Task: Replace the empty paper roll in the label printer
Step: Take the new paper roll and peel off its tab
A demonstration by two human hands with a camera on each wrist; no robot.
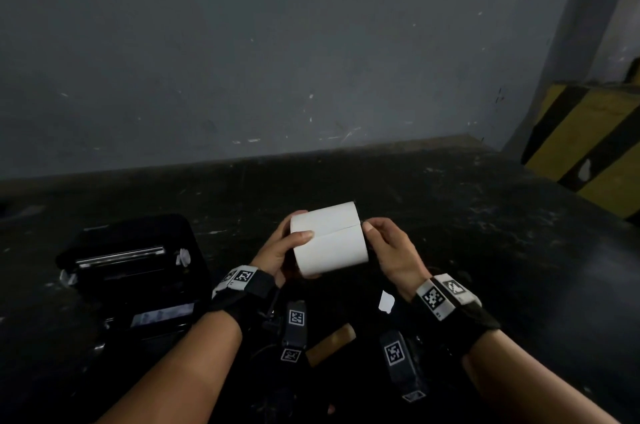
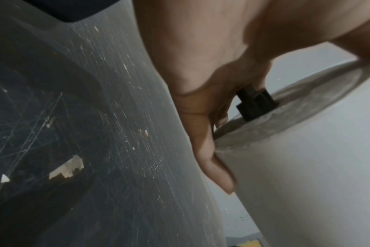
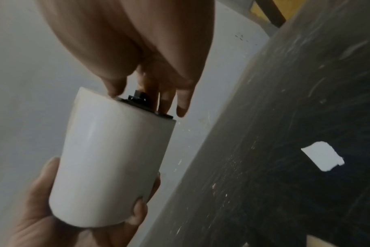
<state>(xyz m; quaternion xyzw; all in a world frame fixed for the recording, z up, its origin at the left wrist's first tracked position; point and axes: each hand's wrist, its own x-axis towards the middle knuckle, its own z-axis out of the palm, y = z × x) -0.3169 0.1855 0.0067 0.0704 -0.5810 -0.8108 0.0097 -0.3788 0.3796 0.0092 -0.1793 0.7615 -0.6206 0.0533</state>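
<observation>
From the head camera, a person holds a full white paper roll (image 1: pixel 329 238) in the air above a dark, scuffed table (image 1: pixel 485 216), just right of the black label printer (image 1: pixel 135 271), which sits with its lid open. The left hand (image 1: pixel 280 250) wraps around the roll's left end, thumb lying across the front. The right hand (image 1: pixel 391 250) is at the roll's right end, fingers curled in. A brown empty core (image 1: pixel 330 344) lies on the table near the forearms, beside a torn white paper scrap (image 1: pixel 386 301). From the left wrist camera, a black spindle (image 2: pixel 255 105) tip sticks out of the roll's end face, with curled fingers close around it. From the right wrist camera, the right hand's fingertips (image 3: pixel 163 107) pinch the spindle's flanged black end against the roll. The step in hand appears to be seating the spindle through the new roll. Next, the roll likely needs carrying left and lowering into the printer's open bay, spindle ends level and matched to its slots.
</observation>
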